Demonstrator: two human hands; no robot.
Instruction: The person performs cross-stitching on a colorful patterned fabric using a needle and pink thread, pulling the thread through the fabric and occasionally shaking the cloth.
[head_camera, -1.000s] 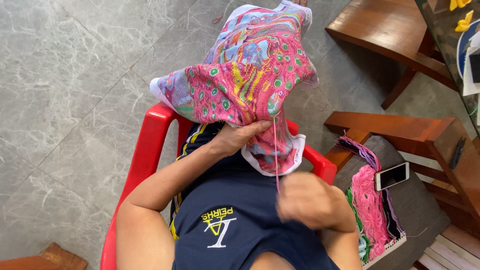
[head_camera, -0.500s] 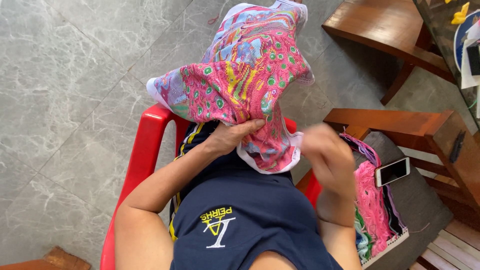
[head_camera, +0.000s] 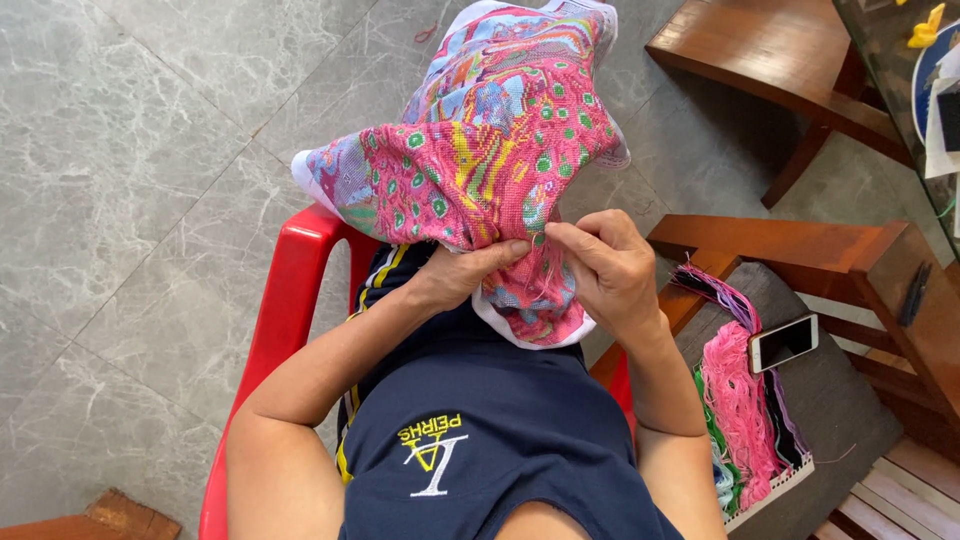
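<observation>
1. We see the left hand gripping a bunched fold of the embroidered cloth, thumb and fingers clamped on it.
2. The right hand meets it at the same fold, fingertips pinched on the fabric edge (whether a needle sits between them, we cannot tell).
3. The cloth, mostly pink with green dots, is held up above the lap and the red plastic chair.
4. A phone lies beside thread skeins on a cushioned wooden chair to the right.

A white-edged phone with a dark blank screen lies on the grey cushion.
</observation>
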